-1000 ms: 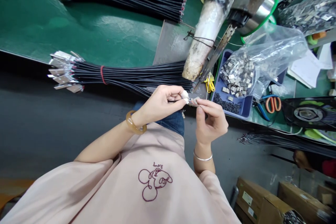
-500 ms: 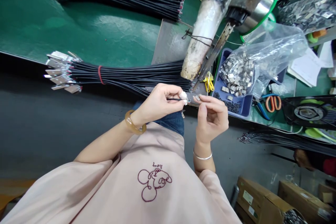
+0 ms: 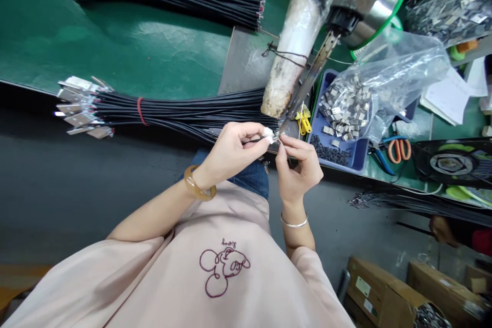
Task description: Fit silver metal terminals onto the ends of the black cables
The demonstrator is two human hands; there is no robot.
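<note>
The left hand is pinching a black cable near its end, white-wrapped fingertips pressing together. Just beside it, the right hand is gripping a tiny piece with thumb and forefinger nearly meeting; I'm not managing to make out what it is. The cable's tip is sitting between both hands. Beyond the left hand, a banded cable bundle is lying; past the right, a blue tray is holding metal shells.
</note>
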